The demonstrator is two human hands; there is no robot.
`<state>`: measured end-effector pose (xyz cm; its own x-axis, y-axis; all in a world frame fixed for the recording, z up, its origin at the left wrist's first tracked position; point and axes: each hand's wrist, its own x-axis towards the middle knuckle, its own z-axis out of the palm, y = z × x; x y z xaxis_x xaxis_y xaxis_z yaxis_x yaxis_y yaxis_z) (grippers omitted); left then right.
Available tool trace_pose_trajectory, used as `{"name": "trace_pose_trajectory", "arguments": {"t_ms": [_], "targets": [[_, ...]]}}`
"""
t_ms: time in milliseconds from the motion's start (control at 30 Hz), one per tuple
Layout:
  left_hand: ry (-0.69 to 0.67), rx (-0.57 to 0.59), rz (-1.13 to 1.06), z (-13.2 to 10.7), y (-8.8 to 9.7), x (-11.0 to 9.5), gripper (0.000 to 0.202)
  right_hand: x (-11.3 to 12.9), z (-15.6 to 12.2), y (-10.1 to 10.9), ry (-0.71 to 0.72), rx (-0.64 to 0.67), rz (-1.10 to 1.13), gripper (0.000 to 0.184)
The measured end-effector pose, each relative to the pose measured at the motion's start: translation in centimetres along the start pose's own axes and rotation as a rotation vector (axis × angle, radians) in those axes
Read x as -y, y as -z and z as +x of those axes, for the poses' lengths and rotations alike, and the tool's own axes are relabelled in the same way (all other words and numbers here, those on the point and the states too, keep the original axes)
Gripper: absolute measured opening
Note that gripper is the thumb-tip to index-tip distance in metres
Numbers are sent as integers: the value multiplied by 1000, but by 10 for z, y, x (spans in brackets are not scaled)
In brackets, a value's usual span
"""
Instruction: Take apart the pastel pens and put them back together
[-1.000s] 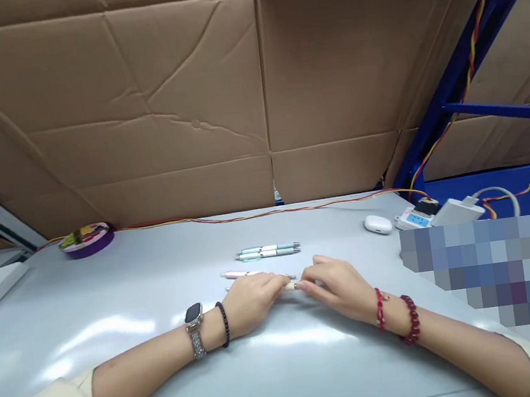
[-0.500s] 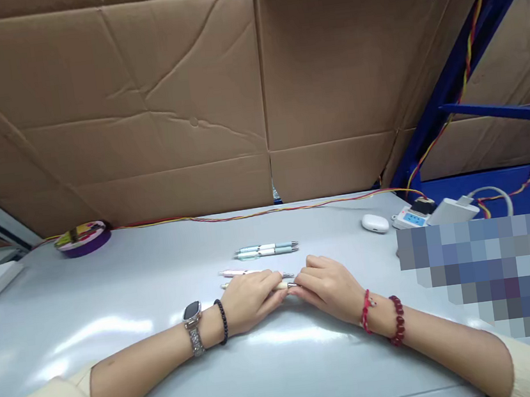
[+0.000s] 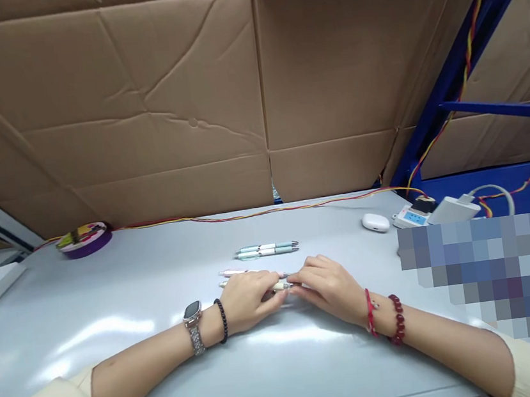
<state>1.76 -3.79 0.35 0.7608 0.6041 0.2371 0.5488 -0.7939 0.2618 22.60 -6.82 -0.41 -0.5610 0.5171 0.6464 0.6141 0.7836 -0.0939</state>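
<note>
My left hand (image 3: 247,298) and my right hand (image 3: 327,283) meet at the middle of a grey table (image 3: 166,339), both closed on one cream pen (image 3: 279,285) that lies between their fingertips. The left hand grips its body, the right pinches its tip end. Just behind my left fingers lies a pink pen (image 3: 238,272). Two pale green pens (image 3: 266,249) lie side by side farther back. A watch and a dark bead bracelet are on my left wrist, red bracelets on my right.
A cardboard wall (image 3: 186,105) closes off the back of the table. A purple tape roll (image 3: 84,239) sits far left, a white earbud case (image 3: 375,221) and a power strip (image 3: 414,215) far right. A blue metal frame (image 3: 467,32) rises at the right.
Both hands have shifted slightly toward me and closed tighter together on the cream pen. The other pens have not moved.
</note>
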Motion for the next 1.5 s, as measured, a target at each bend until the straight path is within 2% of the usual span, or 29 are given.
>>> {"name": "trace_pose_trajectory", "arguments": {"t_ms": [133, 300, 467, 600, 700, 800, 933, 1033, 1100, 1267, 1333, 1500], "targets": [[10, -40, -36, -1, -1, 2, 39, 0, 0, 0, 43, 19, 40, 38], [-2, -89, -68, -2, -2, 5, 42, -1, 1, 5, 62, 119, 6, 53], [26, -154, -18, 3, 2, 15, 40, -19, 1, 12, -145, 249, -176, 56], [5, -123, 27, 7, 5, 22, 44, -33, 0, 11, -268, 397, -275, 52], [-14, -88, 59, 9, 4, 23, 47, -33, 1, 7, -306, 469, -319, 49], [-12, -69, 77, 9, 2, 21, 45, -29, 3, 6, -327, 497, -357, 50], [-26, -53, 77, 9, 1, 20, 40, -28, 3, 10, -334, 454, -412, 53], [-41, -47, 61, 10, 1, 21, 34, -27, 2, 14, -284, 374, -437, 51], [-40, -54, 54, 10, 0, 20, 32, -24, 2, 15, -197, 313, -431, 46], [-24, -79, 57, 9, -3, 20, 26, -1, 2, 6, 174, 231, -325, 26], [-9, -83, 64, 9, -4, 20, 24, 8, 2, 0, 272, 210, -300, 24], [29, -91, 94, 9, -7, 20, 24, 15, 2, -7, 285, 174, -304, 23]]}}
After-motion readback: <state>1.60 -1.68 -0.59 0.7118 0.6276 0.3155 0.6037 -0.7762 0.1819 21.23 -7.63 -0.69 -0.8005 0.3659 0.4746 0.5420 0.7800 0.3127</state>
